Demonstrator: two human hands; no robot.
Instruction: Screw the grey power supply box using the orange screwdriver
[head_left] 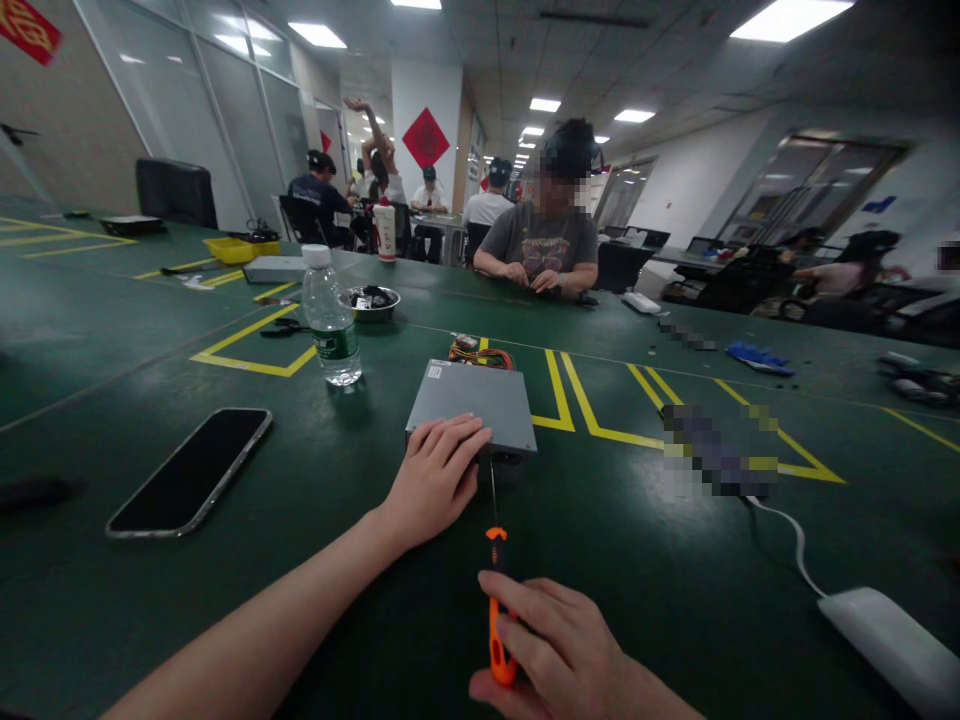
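A grey metal computer power supply (487, 400) lies flat on the green table, with a bundle of coloured cables (480, 353) at its far side. My left hand (439, 470) rests on its near left corner, fingers stretched over the top. In my right hand (555, 640) is a screwdriver (499, 620) with an orange and black handle. Its thin shaft points away from me, and the tip meets the near side of the power supply beside my left fingertips. What exactly the tip touches is too small to tell.
Left of the power supply stand a water bottle (330, 320) and a metal bowl (371, 303) of small dark parts. A phone (191, 475) lies nearer. To the right are a white power bank (892, 640) with a cable and a blue item (757, 358). A person (544, 230) sits opposite.
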